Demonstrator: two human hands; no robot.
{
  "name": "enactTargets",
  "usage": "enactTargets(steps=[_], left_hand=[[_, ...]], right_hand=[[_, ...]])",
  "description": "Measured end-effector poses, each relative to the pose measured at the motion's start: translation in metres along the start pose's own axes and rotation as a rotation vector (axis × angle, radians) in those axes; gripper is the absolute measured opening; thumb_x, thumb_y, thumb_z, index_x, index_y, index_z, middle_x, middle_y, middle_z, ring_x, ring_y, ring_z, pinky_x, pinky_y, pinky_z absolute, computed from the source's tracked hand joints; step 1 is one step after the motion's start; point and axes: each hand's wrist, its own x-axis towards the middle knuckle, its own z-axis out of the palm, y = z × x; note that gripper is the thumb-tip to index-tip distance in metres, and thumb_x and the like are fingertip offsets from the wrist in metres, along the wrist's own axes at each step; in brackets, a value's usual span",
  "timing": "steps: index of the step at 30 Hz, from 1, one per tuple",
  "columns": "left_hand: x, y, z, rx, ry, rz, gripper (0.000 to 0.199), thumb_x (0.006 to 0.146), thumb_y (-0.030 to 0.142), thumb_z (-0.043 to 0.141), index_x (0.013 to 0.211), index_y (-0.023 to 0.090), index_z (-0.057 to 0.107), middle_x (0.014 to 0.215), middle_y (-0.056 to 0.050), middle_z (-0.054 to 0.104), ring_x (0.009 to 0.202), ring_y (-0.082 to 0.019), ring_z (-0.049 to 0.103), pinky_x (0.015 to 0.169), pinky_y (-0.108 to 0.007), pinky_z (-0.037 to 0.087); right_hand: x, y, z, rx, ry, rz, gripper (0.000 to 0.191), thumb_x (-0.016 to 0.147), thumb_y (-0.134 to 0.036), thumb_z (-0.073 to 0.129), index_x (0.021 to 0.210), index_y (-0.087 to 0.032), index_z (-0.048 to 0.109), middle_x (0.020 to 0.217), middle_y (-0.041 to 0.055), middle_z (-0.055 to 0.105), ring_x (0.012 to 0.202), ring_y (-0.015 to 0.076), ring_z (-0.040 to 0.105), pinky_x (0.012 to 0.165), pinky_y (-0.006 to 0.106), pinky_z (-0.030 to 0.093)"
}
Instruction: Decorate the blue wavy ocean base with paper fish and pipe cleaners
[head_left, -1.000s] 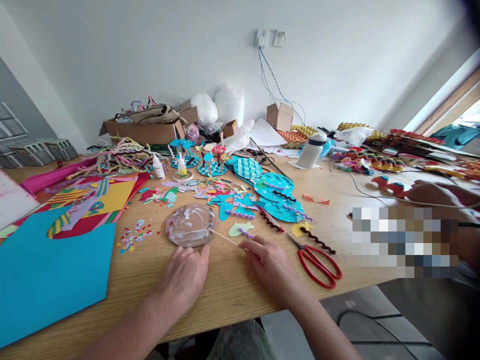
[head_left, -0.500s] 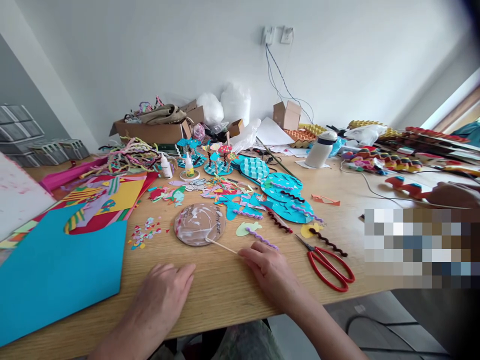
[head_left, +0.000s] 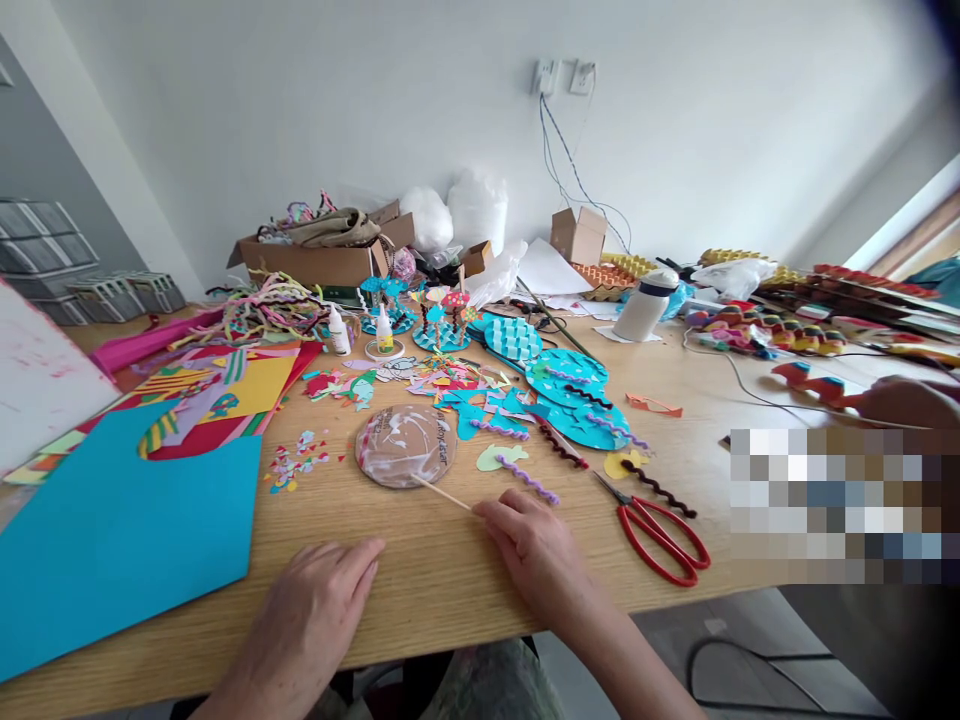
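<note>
My right hand (head_left: pixel 529 545) pinches a thin pale stick (head_left: pixel 450 497) between thumb and fingers. Its far tip touches the lower edge of a round brown cardboard disc (head_left: pixel 405 440), which carries white glue-like smears and black print. On the table to the left of it rests my left hand (head_left: pixel 319 600), holding nothing visible, its fingers lying loosely on the wood and partly hidden. A green paper fish (head_left: pixel 501 458), a purple wavy pipe cleaner (head_left: pixel 529 478) and red-handled scissors (head_left: pixel 660 530) lie beyond and right of my right hand.
Blue card (head_left: pixel 150 540) covers the left side. Paper scraps (head_left: pixel 298 462), glue bottles (head_left: pixel 384 330) and blue wavy-patterned discs (head_left: pixel 574 385) lie further back. A white canister (head_left: pixel 645 305) stands behind. Another person's hand (head_left: pixel 907 402) is at the right.
The view has shifted slightly. My left hand has drawn a little back toward the table edge. The stick's tip stays at the disc's lower edge, with my right hand nearly still.
</note>
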Motion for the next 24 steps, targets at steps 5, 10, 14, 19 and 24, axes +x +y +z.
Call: enactTargets(steps=[5, 10, 14, 19, 24], left_hand=[[0.0, 0.001, 0.001, 0.02, -0.005, 0.02, 0.033, 0.085, 0.015, 0.033, 0.094, 0.017, 0.065, 0.078, -0.006, 0.071, 0.068, -0.02, 0.066, 0.063, -0.033, 0.053], [0.0, 0.002, 0.003, 0.046, -0.015, 0.002, 0.031, 0.084, 0.014, 0.035, 0.094, 0.018, 0.065, 0.081, -0.007, 0.071, 0.07, -0.02, 0.067, 0.065, -0.034, 0.053], [-0.002, 0.001, 0.004, 0.022, -0.017, -0.014, 0.03, 0.084, 0.013, 0.037, 0.096, 0.018, 0.064, 0.083, -0.007, 0.071, 0.072, -0.021, 0.067, 0.066, -0.034, 0.052], [0.006, 0.008, -0.002, 0.03, -0.123, -0.024, 0.031, 0.082, 0.012, 0.038, 0.098, 0.021, 0.063, 0.085, -0.005, 0.071, 0.074, -0.02, 0.066, 0.066, -0.032, 0.05], [0.046, 0.038, -0.015, 0.137, -0.319, 0.022, 0.031, 0.084, 0.013, 0.04, 0.109, 0.019, 0.057, 0.075, -0.007, 0.07, 0.069, -0.022, 0.066, 0.067, -0.035, 0.049]], right_hand=[[-0.004, 0.0, 0.001, -0.02, 0.031, 0.061, 0.029, 0.087, -0.012, 0.038, 0.096, -0.023, 0.064, 0.083, 0.0036, 0.06, 0.077, 0.0152, 0.056, 0.062, 0.022, 0.035], [-0.003, -0.019, 0.007, -0.006, -0.016, 0.015, 0.029, 0.087, -0.013, 0.039, 0.097, -0.025, 0.064, 0.083, 0.0033, 0.06, 0.078, 0.0144, 0.057, 0.065, 0.021, 0.036], [0.005, -0.019, 0.006, -0.046, -0.011, 0.011, 0.029, 0.087, -0.013, 0.039, 0.097, -0.024, 0.064, 0.083, 0.0039, 0.061, 0.078, 0.0149, 0.057, 0.064, 0.022, 0.035], [0.015, 0.004, -0.008, -0.087, 0.069, 0.061, 0.029, 0.087, -0.015, 0.038, 0.097, -0.025, 0.064, 0.087, 0.0046, 0.062, 0.08, 0.0151, 0.058, 0.063, 0.022, 0.035], [0.022, 0.017, -0.02, -0.061, 0.1, 0.079, 0.028, 0.088, -0.016, 0.039, 0.097, -0.024, 0.065, 0.089, 0.0047, 0.063, 0.079, 0.0148, 0.06, 0.064, 0.021, 0.036]])
